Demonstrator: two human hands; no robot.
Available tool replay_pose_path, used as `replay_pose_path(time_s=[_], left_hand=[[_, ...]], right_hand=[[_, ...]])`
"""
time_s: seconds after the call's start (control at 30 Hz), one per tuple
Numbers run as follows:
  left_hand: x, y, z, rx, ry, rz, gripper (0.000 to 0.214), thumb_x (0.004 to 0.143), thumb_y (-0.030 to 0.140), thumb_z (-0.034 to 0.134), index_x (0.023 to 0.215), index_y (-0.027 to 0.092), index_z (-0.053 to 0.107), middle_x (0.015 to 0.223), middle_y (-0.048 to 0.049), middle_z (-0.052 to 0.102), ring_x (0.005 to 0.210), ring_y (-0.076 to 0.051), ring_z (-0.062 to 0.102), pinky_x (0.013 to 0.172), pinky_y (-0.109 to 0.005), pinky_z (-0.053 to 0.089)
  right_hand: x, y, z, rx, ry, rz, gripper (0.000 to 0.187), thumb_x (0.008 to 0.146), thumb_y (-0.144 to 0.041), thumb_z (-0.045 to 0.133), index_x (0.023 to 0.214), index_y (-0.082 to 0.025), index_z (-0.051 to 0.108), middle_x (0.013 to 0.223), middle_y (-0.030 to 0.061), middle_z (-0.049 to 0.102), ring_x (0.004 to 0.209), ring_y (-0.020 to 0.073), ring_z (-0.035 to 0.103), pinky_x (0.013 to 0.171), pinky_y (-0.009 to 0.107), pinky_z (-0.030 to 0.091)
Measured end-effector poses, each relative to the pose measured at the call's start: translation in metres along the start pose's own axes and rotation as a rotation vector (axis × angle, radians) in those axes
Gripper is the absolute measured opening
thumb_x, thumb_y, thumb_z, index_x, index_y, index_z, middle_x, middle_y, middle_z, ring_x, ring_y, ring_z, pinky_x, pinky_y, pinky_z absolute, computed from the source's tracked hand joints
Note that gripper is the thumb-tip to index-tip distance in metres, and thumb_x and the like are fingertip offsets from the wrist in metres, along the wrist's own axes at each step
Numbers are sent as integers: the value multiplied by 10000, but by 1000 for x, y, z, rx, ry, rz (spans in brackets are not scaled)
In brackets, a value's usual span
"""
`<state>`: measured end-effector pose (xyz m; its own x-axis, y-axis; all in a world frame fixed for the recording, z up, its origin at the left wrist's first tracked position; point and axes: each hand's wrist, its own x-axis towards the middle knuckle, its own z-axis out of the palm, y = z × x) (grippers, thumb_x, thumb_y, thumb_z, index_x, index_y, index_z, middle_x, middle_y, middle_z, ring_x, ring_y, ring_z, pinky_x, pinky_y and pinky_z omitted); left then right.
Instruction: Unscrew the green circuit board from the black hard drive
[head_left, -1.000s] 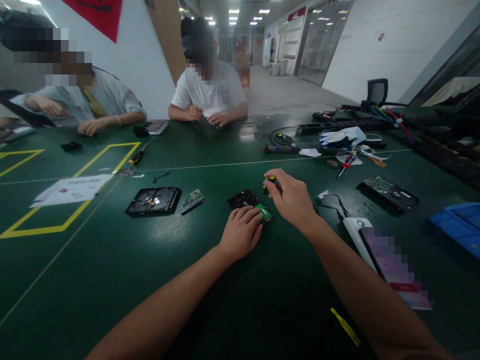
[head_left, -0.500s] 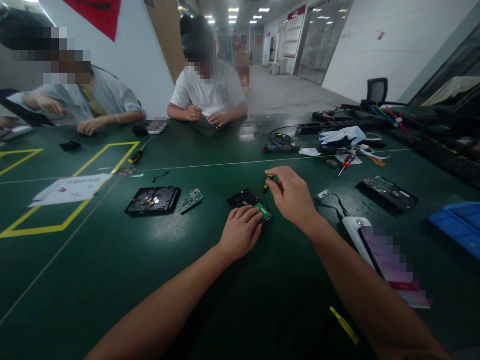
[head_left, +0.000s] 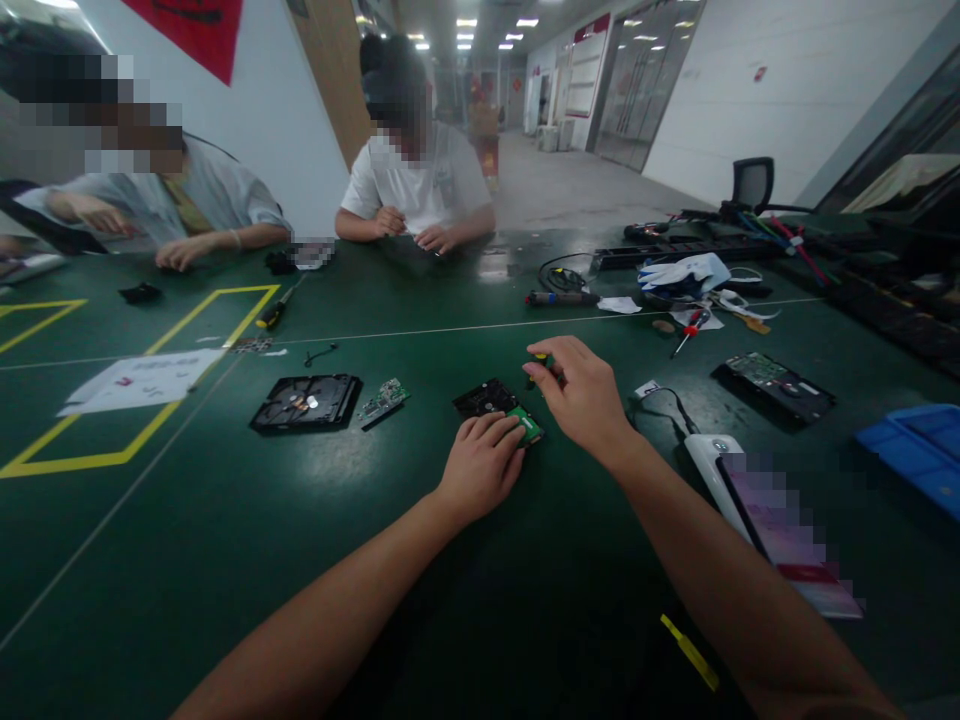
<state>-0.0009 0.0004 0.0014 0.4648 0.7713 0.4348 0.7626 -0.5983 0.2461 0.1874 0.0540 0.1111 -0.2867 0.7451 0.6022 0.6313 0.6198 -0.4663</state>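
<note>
My left hand (head_left: 484, 465) lies curled over a small hard drive (head_left: 486, 398) with a black body and a green circuit board, pressing it to the table; the fingers cover part of the board. Just to the right, my right hand (head_left: 585, 395) pinches the yellow-and-black handle of a short screwdriver (head_left: 541, 358) between thumb and fingers. The screwdriver stands roughly upright at the drive's right corner, and I cannot tell whether its tip touches the drive. Left of my hands are an opened larger hard drive (head_left: 306, 402) and a loose circuit board (head_left: 385, 400).
On the right lie another hard drive (head_left: 776, 388), a blue tray (head_left: 919, 450) and a white device (head_left: 724, 460) with a cable. Gloves (head_left: 686, 274) and a red screwdriver (head_left: 694, 325) sit farther back. Two people sit across the green table (head_left: 315, 540).
My right fingers have shifted slightly around the screwdriver handle, which now looks more upright and less exposed. The left hand and the drive stay in place.
</note>
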Motion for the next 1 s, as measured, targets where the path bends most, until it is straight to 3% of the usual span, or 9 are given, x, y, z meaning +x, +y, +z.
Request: replay_pose_path(time_s=[0.17,0.43,0.7,1.0], left_hand=[[0,0,0,-1,-2,-3,362,1021,318,529,1358,249,638,1415,-73,658,1334,-305,554,1111,-538,436],[0,-1,2,1,6,-2,360,1024,327,526,1356,246,637,1412,-70,661,1337,-302,551,1112,-532,433],[0,-1,2,7,4,2,362,1028,336,520,1358,251,642,1416,-69,659,1342,-308,551,1114,-532,429],[0,-1,1,2,5,-1,355,1030,330,518,1351,246,644,1417,-72,657,1346,-304,544,1110,-532,434]], right_hand=[[0,-1,2,21,-22,48,282,1006,-223,523,1268,-236,628,1153,93,734,953,240,700,854,399,539],[0,1,3,-53,59,24,213,1010,-299,572,1171,-231,692,1140,114,699,984,259,682,883,425,548],[1,2,3,33,-33,-72,321,999,-150,491,1267,-234,646,1255,91,709,1144,245,667,992,423,523],[0,0,1,-108,21,34,116,998,-294,596,1065,-225,661,1057,97,690,936,249,666,841,401,524]])
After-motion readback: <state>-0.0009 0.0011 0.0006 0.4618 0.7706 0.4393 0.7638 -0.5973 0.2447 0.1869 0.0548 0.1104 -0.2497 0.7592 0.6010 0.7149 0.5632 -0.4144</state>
